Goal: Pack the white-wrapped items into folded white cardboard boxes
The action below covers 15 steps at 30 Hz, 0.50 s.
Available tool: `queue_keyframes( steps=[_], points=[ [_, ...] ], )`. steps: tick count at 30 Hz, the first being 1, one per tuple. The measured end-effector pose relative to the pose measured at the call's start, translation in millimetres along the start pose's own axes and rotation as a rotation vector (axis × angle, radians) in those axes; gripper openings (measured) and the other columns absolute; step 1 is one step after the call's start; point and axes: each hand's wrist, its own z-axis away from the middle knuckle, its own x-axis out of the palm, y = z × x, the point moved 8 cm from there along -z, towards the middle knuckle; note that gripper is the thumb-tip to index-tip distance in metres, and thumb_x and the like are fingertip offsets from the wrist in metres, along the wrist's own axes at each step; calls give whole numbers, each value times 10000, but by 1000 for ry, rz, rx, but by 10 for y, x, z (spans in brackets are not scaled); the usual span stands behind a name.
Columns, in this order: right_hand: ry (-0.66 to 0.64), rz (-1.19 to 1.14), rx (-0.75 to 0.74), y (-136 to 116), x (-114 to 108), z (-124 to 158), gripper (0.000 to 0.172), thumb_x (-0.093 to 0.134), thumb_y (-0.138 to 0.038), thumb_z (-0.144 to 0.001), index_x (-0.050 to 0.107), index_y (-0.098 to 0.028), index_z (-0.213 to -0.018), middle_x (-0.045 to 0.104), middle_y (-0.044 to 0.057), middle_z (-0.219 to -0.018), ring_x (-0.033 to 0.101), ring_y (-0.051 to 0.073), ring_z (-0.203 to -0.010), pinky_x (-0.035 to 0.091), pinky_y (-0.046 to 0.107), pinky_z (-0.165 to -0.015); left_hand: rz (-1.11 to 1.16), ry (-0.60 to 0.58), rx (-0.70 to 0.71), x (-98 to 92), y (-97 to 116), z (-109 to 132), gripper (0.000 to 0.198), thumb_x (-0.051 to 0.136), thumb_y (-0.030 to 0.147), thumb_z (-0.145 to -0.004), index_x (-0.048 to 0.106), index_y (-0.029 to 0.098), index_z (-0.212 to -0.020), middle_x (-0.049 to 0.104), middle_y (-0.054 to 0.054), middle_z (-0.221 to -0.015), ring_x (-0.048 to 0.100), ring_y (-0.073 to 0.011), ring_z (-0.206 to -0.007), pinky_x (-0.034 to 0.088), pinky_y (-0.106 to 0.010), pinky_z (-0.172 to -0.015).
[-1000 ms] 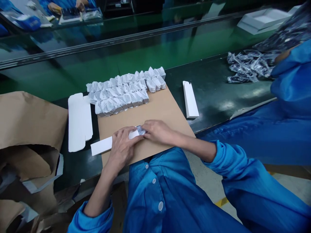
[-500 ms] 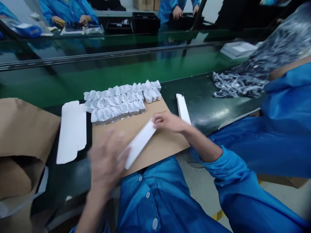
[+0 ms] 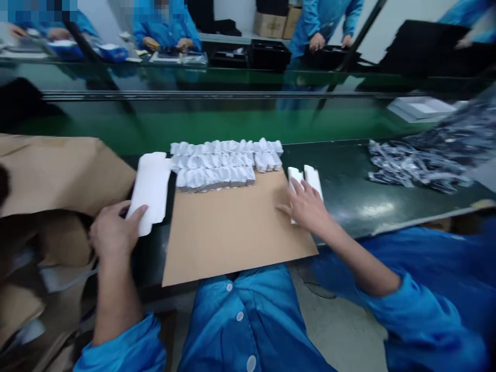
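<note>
Head view: the white box point(image 3: 294, 174) has moved off the cardboard sheet point(image 3: 232, 227) onto the worktop point(image 3: 349, 175) beside another, right hand point(image 3: 308, 206) spread flat on it, left hand point(image 3: 112, 232) now pinching the flat carton stack point(image 3: 150, 183).

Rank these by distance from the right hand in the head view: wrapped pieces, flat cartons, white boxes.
1. white boxes: under the fingertips of the right hand, at the right edge of the cardboard.
2. wrapped pieces: in rows to the left, along the cardboard's far edge.
3. flat cartons: far left, gripped by the left hand.
</note>
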Motion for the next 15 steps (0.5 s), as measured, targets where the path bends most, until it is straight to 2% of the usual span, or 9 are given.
queue_keyframes(
  steps=[2, 4, 7, 9, 10, 12, 15],
  points=[
    [3, 78, -29, 163, 167, 167, 394, 468, -243, -943, 571, -146, -1310, 472, 164, -1470, 462, 418, -1298, 456, 552, -972, 4, 8, 4, -5, -19, -20, 313, 669, 417, -743, 702, 206, -972, 705, -77, -1024, 636, -276, -960, 480, -456, -940],
    [31, 112, -72, 501, 241, 180, 428, 466, -162, -909, 566, -141, -1324, 508, 157, -1443, 512, 385, -1261, 483, 492, -947, 24, 10, 5, -5, -44, -52, 357, 654, 433, -765, 702, 206, -1036, 711, -64, -972, 647, -242, -899, 493, -390, -894],
    [90, 129, -76, 1001, 185, 57, 376, 451, -127, -886, 653, -117, -1203, 571, 194, -1367, 566, 376, -1198, 503, 446, -873, 70, 21, -4, -11, -91, -82, 360, 644, 427, -771, 710, 212, -1052, 717, -62, -942, 650, -236, -867, 489, -366, -854],
    [159, 135, -62, 1061, 54, 19, 326, 479, -164, -893, 687, -106, -1137, 598, 232, -1312, 584, 391, -1164, 499, 458, -867, 113, 21, -8, -5, -116, -94, 326, 646, 417, -761, 728, 208, -998, 719, -68, -934, 650, -239, -860, 483, -362, -842],
    [210, 129, -60, 971, -25, 30, 312, 501, -190, -895, 689, -102, -1129, 598, 244, -1304, 584, 398, -1159, 497, 469, -875, 138, 17, -10, 2, -127, -104, 319, 653, 413, -749, 732, 204, -977, 720, -67, -916, 650, -236, -847, 482, -356, -829],
    [323, 79, -87, 561, -164, 107, 325, 523, -235, -907, 663, -103, -1168, 579, 243, -1328, 573, 399, -1173, 498, 500, -901, 190, 0, -17, 19, -146, -138, 326, 673, 406, -720, 732, 195, -962, 716, -52, -841, 650, -224, -792, 484, -337, -780],
    [417, -124, -271, -421, -268, 269, 331, 488, -202, -921, 609, -155, -1225, 614, 175, -1294, 596, 338, -1155, 507, 524, -938, 253, -18, -36, -2, -155, -210, 305, 689, 391, -688, 719, 167, -894, 695, -33, -736, 640, -197, -685, 480, -296, -660]
  ],
)
